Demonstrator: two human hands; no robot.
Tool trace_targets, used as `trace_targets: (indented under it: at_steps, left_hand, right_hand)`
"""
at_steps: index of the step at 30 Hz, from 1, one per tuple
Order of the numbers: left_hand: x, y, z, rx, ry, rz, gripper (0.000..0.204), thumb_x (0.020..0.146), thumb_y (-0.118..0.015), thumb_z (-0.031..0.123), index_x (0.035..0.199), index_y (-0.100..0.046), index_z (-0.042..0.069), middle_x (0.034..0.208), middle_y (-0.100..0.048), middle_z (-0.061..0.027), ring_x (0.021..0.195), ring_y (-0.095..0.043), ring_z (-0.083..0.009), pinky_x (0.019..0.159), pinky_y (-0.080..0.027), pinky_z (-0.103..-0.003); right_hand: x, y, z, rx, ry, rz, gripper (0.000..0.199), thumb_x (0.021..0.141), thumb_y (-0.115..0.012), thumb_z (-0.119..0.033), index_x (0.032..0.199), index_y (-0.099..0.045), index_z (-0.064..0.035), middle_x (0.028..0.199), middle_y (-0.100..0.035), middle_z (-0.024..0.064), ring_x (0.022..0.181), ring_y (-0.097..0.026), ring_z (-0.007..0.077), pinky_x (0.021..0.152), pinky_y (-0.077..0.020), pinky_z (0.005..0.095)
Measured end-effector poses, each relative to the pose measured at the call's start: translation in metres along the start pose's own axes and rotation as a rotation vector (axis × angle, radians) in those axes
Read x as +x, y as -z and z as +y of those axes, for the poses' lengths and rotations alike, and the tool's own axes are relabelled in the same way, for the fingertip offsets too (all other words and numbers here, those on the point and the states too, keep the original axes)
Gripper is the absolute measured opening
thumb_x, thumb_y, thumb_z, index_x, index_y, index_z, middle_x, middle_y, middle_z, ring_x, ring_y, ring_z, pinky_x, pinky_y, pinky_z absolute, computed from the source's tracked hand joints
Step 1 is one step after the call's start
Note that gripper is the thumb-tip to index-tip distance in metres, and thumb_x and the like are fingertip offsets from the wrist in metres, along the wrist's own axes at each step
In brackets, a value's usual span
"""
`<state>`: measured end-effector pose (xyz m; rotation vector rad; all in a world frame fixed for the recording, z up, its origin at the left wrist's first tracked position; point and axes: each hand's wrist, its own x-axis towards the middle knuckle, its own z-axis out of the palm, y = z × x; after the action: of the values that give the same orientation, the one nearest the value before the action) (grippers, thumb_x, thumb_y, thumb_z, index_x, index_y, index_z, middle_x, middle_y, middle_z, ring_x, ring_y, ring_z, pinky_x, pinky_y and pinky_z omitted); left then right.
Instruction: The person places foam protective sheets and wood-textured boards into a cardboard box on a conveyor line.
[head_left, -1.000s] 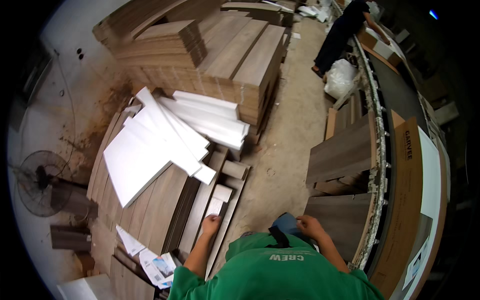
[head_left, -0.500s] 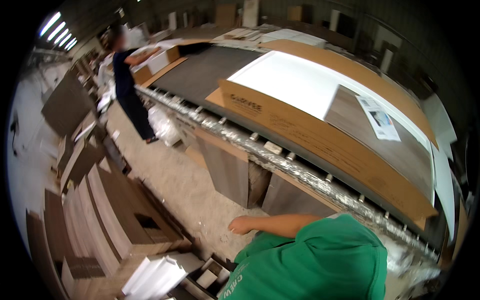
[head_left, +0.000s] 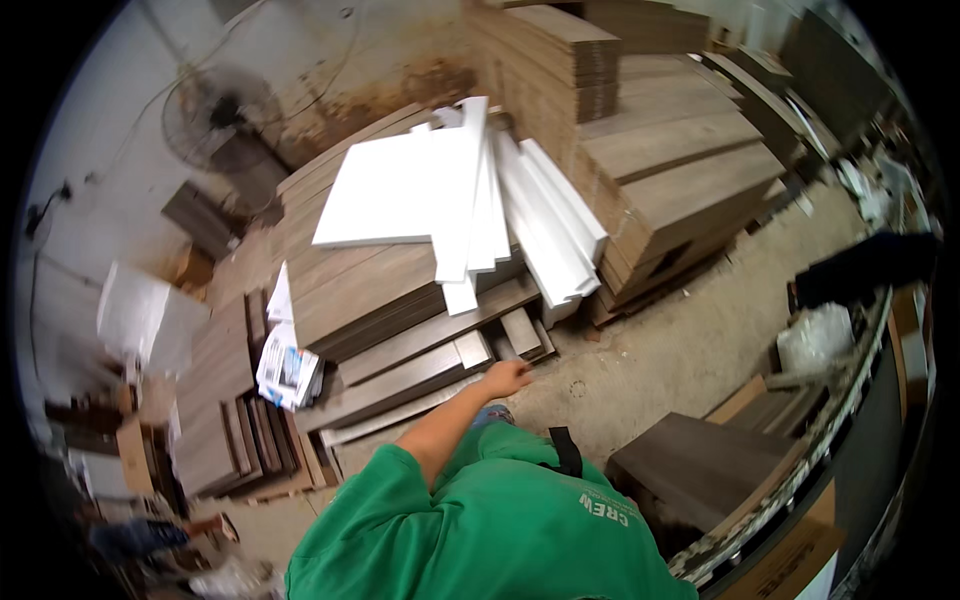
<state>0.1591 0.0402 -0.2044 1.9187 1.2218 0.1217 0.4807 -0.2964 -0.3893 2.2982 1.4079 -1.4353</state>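
Note:
My left hand (head_left: 508, 378) hangs in front of my body, with nothing visible in it; its fingers are small and blurred. Nearest to it lie long grey-brown wood-grain boxed pieces (head_left: 410, 385) on the floor and a short pale block (head_left: 520, 332). Behind them rises a stack of wood-grain panels (head_left: 350, 300). White panels and strips (head_left: 390, 190) are spread on top of it, with white channel-shaped lengths (head_left: 550, 225) leaning beside. Printed leaflets (head_left: 288, 370) rest at the stack's left end. My right hand is out of the picture.
Taller wood-grain stacks (head_left: 690, 165) stand at the back right. A fan (head_left: 225, 110) is by the wall, above a white wrapped block (head_left: 150, 320). On the right runs a workbench edge (head_left: 790, 490), with a dark panel (head_left: 700, 465) below. Other people appear at both sides.
My view has swung left, from the bench with the white panel and cardboard to the panel stacks by the wall. My right arm has left the picture; my left arm has come in.

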Motion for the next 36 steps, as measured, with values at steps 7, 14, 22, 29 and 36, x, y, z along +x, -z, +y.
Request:
trace_targets:
  at_steps: [7, 14, 22, 29, 36]
  left_hand:
    - [-0.169, 0.001, -0.143, 0.157, 0.795, 0.039, 0.032, 0.065, -0.055, 0.030, 0.077, -0.061, 0.001, 0.085, -0.057, -0.0197, 0.085, -0.054, -0.0310, 0.074, -0.043, -0.038]
    - [-0.099, 0.075, -0.118, 0.021, 0.677, 0.440, 0.052, 0.067, -0.058, 0.033, 0.107, -0.046, 0.002, 0.102, -0.051, -0.0197, 0.094, -0.049, -0.0318, 0.081, -0.039, -0.037]
    - [0.095, 0.152, -0.066, 0.215, 0.474, 0.572, 0.093, 0.058, -0.061, 0.053, 0.126, -0.016, 0.008, 0.116, -0.034, -0.0243, 0.101, -0.040, -0.0364, 0.081, -0.036, -0.045]
    - [0.128, 0.181, -0.076, 0.146, 0.460, 0.471, 0.099, 0.053, -0.067, 0.039, 0.127, -0.010, 0.005, 0.113, -0.034, -0.0240, 0.100, -0.039, -0.0375, 0.081, -0.037, -0.043]
    - [0.092, 0.196, -0.151, -0.841, 0.181, 0.907, 0.086, 0.045, -0.068, 0.013, 0.119, -0.028, -0.006, 0.095, -0.035, -0.0125, 0.083, -0.042, -0.0221, 0.072, -0.040, -0.031]
  right_hand:
    - [-0.003, 0.159, -0.149, -0.122, 0.070, 0.105, 0.024, 0.070, -0.051, -0.023, 0.079, -0.060, -0.0022, 0.078, -0.057, 0.0190, 0.077, -0.055, 0.0316, 0.068, -0.0436, 0.0380]
    - [0.086, 0.168, -0.214, -0.207, 0.451, 0.143, 0.020, 0.072, -0.051, -0.022, 0.080, -0.059, -0.0055, 0.077, -0.058, 0.0156, 0.071, -0.055, 0.0310, 0.065, -0.0441, 0.0356]
    - [0.031, 0.121, -0.300, 0.059, 0.372, 0.177, 0.026, 0.071, -0.051, -0.021, 0.090, -0.057, -0.0048, 0.083, -0.057, 0.0175, 0.078, -0.054, 0.0328, 0.070, -0.0431, 0.0376]
    - [-0.051, 0.028, -0.277, 0.008, -0.050, 0.164, 0.026, 0.073, -0.049, -0.023, 0.090, -0.058, -0.0061, 0.086, -0.057, 0.0154, 0.080, -0.054, 0.0315, 0.072, -0.0426, 0.0376]
    - [-0.044, -0.019, -0.333, 0.097, 0.042, 0.041, 0.027, 0.070, -0.054, -0.021, 0.091, -0.057, -0.0052, 0.084, -0.058, 0.0155, 0.079, -0.054, 0.0314, 0.071, -0.0427, 0.0365]
